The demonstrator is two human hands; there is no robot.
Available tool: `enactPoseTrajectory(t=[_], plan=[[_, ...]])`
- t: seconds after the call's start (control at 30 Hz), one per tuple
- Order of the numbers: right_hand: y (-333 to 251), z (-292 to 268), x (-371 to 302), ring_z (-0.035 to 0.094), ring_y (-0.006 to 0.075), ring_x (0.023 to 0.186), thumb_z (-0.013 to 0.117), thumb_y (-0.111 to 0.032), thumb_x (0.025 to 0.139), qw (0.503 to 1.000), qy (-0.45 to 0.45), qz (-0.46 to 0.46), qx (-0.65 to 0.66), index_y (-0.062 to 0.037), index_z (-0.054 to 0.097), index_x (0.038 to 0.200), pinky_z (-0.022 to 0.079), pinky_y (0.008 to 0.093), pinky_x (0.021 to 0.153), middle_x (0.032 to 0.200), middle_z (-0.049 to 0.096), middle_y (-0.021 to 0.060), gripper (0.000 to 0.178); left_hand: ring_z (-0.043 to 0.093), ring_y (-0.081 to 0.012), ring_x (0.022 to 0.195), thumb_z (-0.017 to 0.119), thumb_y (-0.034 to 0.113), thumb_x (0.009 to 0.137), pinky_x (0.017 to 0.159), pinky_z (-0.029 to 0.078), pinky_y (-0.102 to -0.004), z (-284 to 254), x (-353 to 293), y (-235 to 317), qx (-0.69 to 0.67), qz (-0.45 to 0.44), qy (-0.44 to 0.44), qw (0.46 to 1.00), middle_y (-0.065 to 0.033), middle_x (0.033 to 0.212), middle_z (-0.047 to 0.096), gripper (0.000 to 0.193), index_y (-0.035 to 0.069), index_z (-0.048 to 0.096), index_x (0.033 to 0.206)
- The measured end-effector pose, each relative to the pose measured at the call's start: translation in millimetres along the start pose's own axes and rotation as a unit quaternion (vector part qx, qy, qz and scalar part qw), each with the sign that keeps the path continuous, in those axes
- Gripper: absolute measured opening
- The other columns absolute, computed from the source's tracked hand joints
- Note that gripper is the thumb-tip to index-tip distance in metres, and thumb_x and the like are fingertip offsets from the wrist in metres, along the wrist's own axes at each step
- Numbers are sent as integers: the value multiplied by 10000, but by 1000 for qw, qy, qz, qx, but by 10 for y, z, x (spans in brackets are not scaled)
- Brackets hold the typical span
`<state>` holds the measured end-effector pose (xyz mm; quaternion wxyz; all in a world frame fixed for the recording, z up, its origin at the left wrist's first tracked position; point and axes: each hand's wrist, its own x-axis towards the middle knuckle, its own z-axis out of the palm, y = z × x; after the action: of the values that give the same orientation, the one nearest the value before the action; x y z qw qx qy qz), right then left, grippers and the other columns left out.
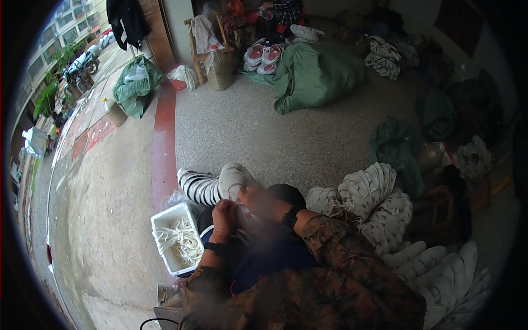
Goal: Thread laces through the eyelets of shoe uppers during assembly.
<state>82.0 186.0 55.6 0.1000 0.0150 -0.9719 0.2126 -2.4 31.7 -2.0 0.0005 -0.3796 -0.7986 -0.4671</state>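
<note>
A white shoe upper [234,177] rests over my lap, its rounded toe pointing away from me. My left hand [224,219] is closed at its near left side, fingertips pinched on a thin white shoelace [238,202]. My right hand [258,201] lies across the upper, its fingers curled against it close to the left fingertips. Its grip is partly hidden by the back of the hand. A nested row of white shoe uppers [199,186] extends left of the one under my hands. Both wrists wear dark bands.
At my left stands a white foam box [158,234] with loose white laces [184,242]. Bundled white uppers [368,190] lie at my right, more uppers [440,275] nearer. Ahead are a green sack [316,77], a liquid-filled jug [220,71], a chair [193,47] and a seated person [286,11].
</note>
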Motion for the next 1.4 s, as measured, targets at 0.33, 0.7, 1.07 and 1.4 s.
enactPoseTrajectory(t=[0.33,0.7,1.07,1.4], plan=[[-191,-290,72,634,334,797,553,-130,830,999,-50,4,-1,14,556,950,498,433,671,828,619,203,187,614,-304,690,544,130,792,612,513,-387,-81,247,3,226,87,-165,956,-96,791,573,78,86,602,820],[-122,-356,48,644,333,798,547,-90,824,984,-132,62,97,43,527,992,496,438,670,838,632,205,215,628,-302,675,655,171,772,582,497,-380,-28,221,164,-5,-98,-106,990,-154,730,638,156,19,661,740],[-174,-427,-59,644,329,806,608,-103,796,998,-43,-37,-40,24,522,986,519,411,666,847,610,208,244,641,-245,672,668,113,764,637,498,-329,28,161,145,-20,-103,-40,994,-136,729,648,108,6,655,771],[-73,-506,74,651,300,603,491,-163,807,977,-61,-190,-77,-78,591,710,526,398,534,648,630,146,163,615,-152,655,689,115,759,629,486,-289,-12,196,67,-87,-101,-73,988,-84,712,647,123,4,640,782]])
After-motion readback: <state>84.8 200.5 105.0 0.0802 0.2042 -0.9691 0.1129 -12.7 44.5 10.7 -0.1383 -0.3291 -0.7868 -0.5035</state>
